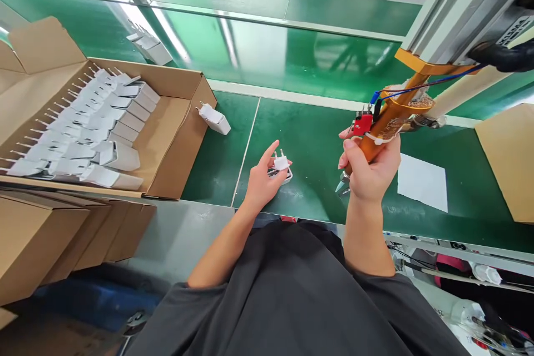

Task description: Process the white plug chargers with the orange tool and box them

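My left hand [262,181] is closed around a small white two-pin plug [281,162], its pins pointing up and away from me. A white charger housing [287,176] sits just under the plug, close to my fingers; its inside is mostly hidden. Wrapped in my right hand [371,169] is an orange tubular dispensing gun [392,117] with a red switch [362,123] on its side. Its pale blue tapered nozzle [341,183] points down toward the bench, to the right of the plug.
An open cardboard box [179,147] on the left holds rows of white plug chargers [92,122]. Another charger [214,119] lies beside it. A white paper sheet [422,182] and a cardboard piece [507,161] lie right. A grey motor housing [463,16] tops the gun.
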Demonstrator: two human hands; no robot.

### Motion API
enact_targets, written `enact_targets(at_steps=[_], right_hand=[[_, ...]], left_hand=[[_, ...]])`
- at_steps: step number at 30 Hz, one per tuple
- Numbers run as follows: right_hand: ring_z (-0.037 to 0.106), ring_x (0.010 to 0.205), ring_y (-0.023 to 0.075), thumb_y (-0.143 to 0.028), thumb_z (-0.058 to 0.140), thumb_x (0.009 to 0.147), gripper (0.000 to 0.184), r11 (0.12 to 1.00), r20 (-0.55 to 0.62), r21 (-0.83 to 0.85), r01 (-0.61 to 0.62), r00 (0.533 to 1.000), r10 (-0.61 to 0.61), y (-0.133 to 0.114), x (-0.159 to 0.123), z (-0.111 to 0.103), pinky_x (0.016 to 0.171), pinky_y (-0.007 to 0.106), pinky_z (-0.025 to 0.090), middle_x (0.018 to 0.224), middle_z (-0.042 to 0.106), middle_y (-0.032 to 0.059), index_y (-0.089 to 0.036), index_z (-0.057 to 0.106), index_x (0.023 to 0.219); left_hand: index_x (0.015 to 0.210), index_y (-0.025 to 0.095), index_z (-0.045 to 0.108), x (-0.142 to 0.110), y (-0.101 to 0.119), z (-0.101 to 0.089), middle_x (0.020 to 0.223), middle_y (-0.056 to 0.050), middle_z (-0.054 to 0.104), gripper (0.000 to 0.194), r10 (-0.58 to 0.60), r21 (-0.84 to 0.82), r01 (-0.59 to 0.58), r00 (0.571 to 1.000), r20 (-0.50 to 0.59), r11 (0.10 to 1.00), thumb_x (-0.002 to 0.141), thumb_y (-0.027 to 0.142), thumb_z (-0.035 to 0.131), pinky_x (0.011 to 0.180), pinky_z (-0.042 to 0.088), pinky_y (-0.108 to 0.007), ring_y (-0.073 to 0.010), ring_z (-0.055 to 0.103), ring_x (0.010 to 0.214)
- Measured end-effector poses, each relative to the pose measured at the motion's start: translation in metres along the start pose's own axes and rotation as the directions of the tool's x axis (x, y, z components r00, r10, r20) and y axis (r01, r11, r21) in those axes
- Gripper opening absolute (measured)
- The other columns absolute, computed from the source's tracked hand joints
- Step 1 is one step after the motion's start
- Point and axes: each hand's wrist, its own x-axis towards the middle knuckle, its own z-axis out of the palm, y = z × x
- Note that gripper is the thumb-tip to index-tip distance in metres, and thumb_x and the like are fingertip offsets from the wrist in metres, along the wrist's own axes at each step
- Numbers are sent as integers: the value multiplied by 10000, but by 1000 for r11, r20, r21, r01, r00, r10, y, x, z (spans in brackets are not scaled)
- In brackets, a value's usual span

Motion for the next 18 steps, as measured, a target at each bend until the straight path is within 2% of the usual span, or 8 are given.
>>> enact_targets(at_steps=[2,3,4,6,8,10,14,18], right_hand=[[486,432,65,-283,707,811,223,1000,-1,6,-2,1000,2,-1,0,0,391,223,403,845,701,-32,-247,539,952],[488,434,66,-289,708,810,222,1000,0,1,-4,1000,4,-1,0,0,390,223,404,844,702,-31,-246,541,950],[491,438,68,-300,709,809,225,1000,2,-9,-9,1000,9,-1,0,-1,389,224,404,846,703,-27,-245,542,950],[494,447,73,-331,710,809,238,999,3,-38,-28,1000,28,-1,1,-2,389,228,408,853,703,-16,-244,544,954],[495,454,78,-355,707,812,248,997,4,-63,-52,999,52,0,0,-3,395,236,418,855,701,-3,-243,545,963],[498,458,83,-365,704,815,252,995,-1,-74,-67,998,67,1,0,-3,400,241,424,853,700,3,-242,548,971],[493,445,82,-344,716,809,249,998,-7,-46,-53,999,52,3,0,-3,396,241,419,852,704,-2,-239,567,979],[502,450,83,-330,715,810,232,997,1,-53,-55,998,55,5,0,-4,413,242,428,838,712,-4,-232,589,979]], left_hand=[[1455,213,475,-1,1,-3,1026,-27,755,622,171,183,-168,985,-2,969,839,175,549,916,506,-330,-177,653,974],[1442,208,490,-2,3,-6,1061,-38,751,608,249,266,-250,968,39,931,838,168,538,960,483,-357,-192,637,1019],[1447,200,484,-3,5,-10,1117,-54,740,600,301,331,-318,948,101,889,849,174,530,1003,453,-389,-211,616,1070],[1497,185,419,-6,9,-19,1249,-86,695,597,318,409,-389,919,232,826,907,216,507,1060,399,-437,-244,566,1165],[1533,179,358,-10,12,-25,1311,-98,662,572,277,444,-386,915,292,808,978,274,456,1067,394,-440,-255,540,1195],[1494,188,417,-12,12,-26,1271,-92,679,496,253,459,-366,923,289,809,1018,327,414,1032,433,-412,-249,557,1161],[1246,205,598,-16,5,-17,1125,-80,714,328,234,477,-277,961,149,834,987,386,510,922,508,-343,-228,639,1026],[1171,227,593,-19,1,-9,1026,-44,716,268,136,513,-156,988,77,844,969,401,567,819,522,-304,-203,676,886]])
